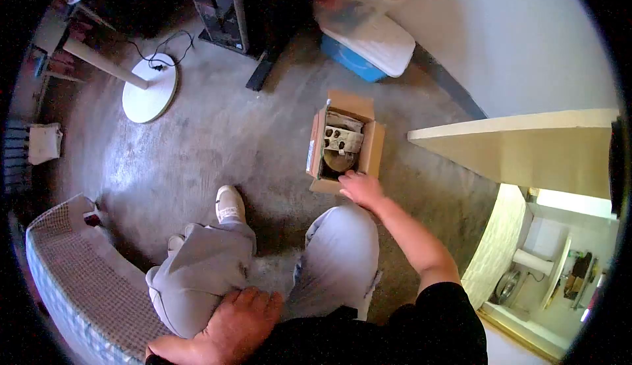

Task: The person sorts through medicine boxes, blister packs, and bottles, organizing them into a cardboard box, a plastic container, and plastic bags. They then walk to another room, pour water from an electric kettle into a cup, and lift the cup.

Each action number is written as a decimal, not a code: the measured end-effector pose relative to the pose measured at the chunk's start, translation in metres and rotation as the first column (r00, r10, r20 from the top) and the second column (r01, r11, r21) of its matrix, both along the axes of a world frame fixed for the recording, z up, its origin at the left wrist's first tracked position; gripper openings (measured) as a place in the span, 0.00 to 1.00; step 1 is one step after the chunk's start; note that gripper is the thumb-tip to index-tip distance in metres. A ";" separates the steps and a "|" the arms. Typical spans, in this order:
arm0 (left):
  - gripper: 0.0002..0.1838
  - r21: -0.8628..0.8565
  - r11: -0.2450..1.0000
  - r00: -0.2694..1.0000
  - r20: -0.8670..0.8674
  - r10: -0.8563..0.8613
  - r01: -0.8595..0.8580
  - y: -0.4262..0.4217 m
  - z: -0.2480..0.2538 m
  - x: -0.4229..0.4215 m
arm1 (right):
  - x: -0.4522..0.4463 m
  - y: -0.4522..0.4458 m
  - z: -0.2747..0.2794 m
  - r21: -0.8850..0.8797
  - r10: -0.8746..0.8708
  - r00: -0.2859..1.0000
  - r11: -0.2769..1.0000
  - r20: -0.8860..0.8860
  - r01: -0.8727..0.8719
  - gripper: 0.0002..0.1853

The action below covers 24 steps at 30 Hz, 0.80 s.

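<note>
A cardboard box (376, 147) stands on the floor in front of my knees, its top flaps spread. Inside lie a pale panel with several dark round knobs or holes (343, 140), a rounded brownish thing (339, 161) and some grey wrapping (345, 122); their kind is unclear. My right hand (362, 188) is at the box's near right corner, with its fingers closed over the edge of the cardboard. My left hand (247, 319) lies flat on my left thigh, fingers stretched out and holding nothing.
A blue bin with a white lid (368, 45) stands behind the box. To the right are a pale board (520, 142) and a shelf compartment (546, 233). A white round base (150, 88) with a cable stands left. A cloth-covered seat (85, 266) is beside me.
</note>
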<state>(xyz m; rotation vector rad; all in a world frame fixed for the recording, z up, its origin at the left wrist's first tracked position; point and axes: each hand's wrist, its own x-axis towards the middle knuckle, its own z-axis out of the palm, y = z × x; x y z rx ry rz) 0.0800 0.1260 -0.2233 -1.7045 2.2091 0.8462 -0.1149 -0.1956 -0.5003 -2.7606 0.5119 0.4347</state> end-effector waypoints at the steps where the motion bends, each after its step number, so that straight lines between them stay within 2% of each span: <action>1: 0.21 -0.038 0.999 1.000 -0.019 0.021 -0.022 0.004 0.000 0.002 | 0.008 0.002 0.012 0.044 0.018 0.997 0.999 0.078 -0.021 0.16; 2: 0.22 -0.077 0.996 0.998 -0.044 0.041 -0.044 0.008 -0.001 0.003 | 0.010 -0.003 0.026 0.213 -0.079 0.995 0.973 -0.061 0.091 0.20; 4: 0.24 -0.112 0.992 0.995 -0.078 0.054 -0.063 0.010 0.000 0.003 | 0.037 -0.010 0.078 0.174 -0.253 0.936 0.938 -0.246 0.299 0.22; 5: 0.25 -0.108 0.993 0.995 -0.083 0.048 -0.057 0.008 0.002 0.005 | 0.046 -0.015 0.087 0.137 -0.335 0.883 0.908 -0.330 0.396 0.23; 8: 0.26 -0.102 0.992 0.992 -0.109 0.059 -0.070 0.009 0.001 0.000 | 0.040 -0.038 0.048 0.029 -0.425 0.893 0.904 0.149 0.426 0.27; 11: 0.27 -0.101 0.991 0.989 -0.125 0.077 -0.090 0.012 -0.001 0.001 | 0.057 -0.047 0.020 -0.064 -0.369 0.914 0.921 0.166 0.383 0.34; 14: 0.28 -0.085 0.992 0.990 -0.114 0.078 -0.088 0.013 0.000 0.000 | 0.054 -0.064 -0.024 -0.084 -0.290 0.955 0.952 0.061 0.294 0.39; 17: 0.28 -0.079 0.991 0.986 -0.135 0.098 -0.110 0.015 -0.002 0.000 | 0.074 -0.056 0.005 -0.005 -0.310 0.945 0.950 -0.100 0.311 0.40; 20: 0.28 -0.019 0.989 0.977 -0.154 0.145 -0.149 0.013 0.001 0.001 | 0.066 -0.046 0.014 -0.001 -0.361 0.919 0.931 0.156 0.366 0.38; 22: 0.28 0.001 0.989 0.977 -0.157 0.145 -0.147 0.013 0.001 0.004 | 0.065 -0.048 0.036 0.315 -0.577 0.793 0.803 0.196 0.506 0.35; 23: 0.28 -0.011 0.991 0.978 -0.159 0.133 -0.136 0.014 0.000 0.005 | 0.061 -0.051 0.043 0.461 -0.677 0.711 0.701 0.189 0.544 0.33; 24: 0.28 -0.025 0.992 0.980 -0.159 0.121 -0.126 0.014 -0.001 0.005 | 0.051 -0.058 0.032 0.616 -0.786 0.603 0.542 0.133 0.571 0.29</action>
